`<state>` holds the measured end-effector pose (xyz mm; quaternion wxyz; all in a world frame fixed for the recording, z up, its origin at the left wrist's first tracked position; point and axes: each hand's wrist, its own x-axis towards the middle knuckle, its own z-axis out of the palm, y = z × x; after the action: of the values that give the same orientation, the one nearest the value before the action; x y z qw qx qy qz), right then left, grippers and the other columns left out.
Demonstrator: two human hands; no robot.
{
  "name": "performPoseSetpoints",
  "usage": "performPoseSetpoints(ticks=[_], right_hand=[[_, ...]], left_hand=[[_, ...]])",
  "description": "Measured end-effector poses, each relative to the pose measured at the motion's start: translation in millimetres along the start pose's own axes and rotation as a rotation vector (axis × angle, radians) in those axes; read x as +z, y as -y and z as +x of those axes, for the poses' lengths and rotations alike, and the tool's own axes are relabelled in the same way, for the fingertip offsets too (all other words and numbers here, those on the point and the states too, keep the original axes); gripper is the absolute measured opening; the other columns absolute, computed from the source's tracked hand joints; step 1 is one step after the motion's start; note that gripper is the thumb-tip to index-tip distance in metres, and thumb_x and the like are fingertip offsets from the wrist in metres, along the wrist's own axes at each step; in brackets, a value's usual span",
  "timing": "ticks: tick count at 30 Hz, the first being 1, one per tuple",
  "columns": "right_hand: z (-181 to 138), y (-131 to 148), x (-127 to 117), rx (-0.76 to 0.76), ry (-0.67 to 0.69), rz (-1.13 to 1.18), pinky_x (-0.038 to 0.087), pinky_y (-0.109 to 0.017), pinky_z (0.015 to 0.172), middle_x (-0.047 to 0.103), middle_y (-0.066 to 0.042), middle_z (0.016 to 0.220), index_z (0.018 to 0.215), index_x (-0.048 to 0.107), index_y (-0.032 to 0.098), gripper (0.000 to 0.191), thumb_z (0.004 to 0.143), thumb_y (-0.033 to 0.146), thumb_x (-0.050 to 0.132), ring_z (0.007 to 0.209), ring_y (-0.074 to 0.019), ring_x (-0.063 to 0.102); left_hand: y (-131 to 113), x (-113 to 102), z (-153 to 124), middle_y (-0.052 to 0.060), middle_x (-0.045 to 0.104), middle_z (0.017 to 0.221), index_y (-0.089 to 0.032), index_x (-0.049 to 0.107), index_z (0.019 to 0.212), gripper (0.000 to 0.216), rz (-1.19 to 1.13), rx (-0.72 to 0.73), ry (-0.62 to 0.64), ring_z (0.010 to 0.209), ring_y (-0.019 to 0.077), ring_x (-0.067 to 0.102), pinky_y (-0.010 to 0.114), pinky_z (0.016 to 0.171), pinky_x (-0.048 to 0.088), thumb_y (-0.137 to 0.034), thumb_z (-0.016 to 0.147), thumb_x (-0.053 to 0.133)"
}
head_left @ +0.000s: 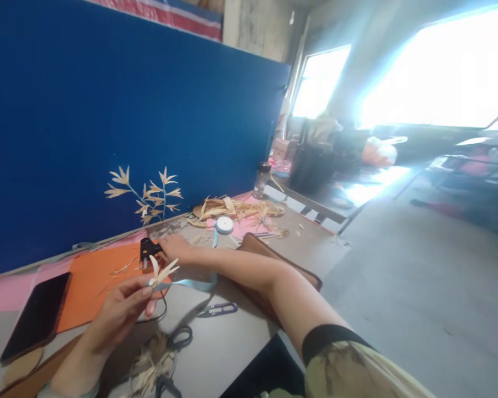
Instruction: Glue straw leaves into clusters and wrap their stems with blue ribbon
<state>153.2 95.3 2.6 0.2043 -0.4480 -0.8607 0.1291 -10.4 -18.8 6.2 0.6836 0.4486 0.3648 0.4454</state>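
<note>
My left hand (122,307) pinches a small bundle of pale straw leaves (161,272) with a light blue ribbon (191,284) trailing from it to the right. My right hand (172,246) reaches across the table and closes on a small black tool (147,251) that sits on an orange sheet (93,282). A white roll of tape (224,225) lies just beyond the right hand. A straw sprig with leaves (147,196) stands against the blue board (108,110).
A black phone (37,315) lies at the left. Purple snips (218,309), black scissors (180,337) and straw scraps (151,365) lie near the table's front edge. A straw pile (236,209) and a jar (262,179) sit further back. Open floor lies to the right.
</note>
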Motion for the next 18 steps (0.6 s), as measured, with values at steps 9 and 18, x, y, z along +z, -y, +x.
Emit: performPoseSetpoints(ticks=[9,18], right_hand=[[9,5,2,0.032,0.051,0.064,0.042,-0.044,0.093,0.068,-0.013,0.097,0.090,0.066,0.013,0.016,0.075,0.019,0.067,0.103,-0.0280,0.058],[-17,30,-9,0.066,0.000,0.607,0.048,-0.026,0.072,0.069,-0.007,0.089,0.103,0.065,0.011,0.037,0.094,0.027,0.033,0.079,-0.0142,0.062]], left_hand=[[-6,8,10,0.002,0.066,0.062,-0.014,0.070,0.068,0.020,-0.191,0.156,-0.282,0.052,0.0083,0.055,0.018,0.048,0.045,-0.025,0.058,0.084],[-4,6,18,0.002,0.068,0.065,-0.012,0.068,0.073,0.023,-0.285,0.170,-0.414,0.053,0.0058,0.059,0.015,0.053,0.048,-0.024,0.059,0.082]])
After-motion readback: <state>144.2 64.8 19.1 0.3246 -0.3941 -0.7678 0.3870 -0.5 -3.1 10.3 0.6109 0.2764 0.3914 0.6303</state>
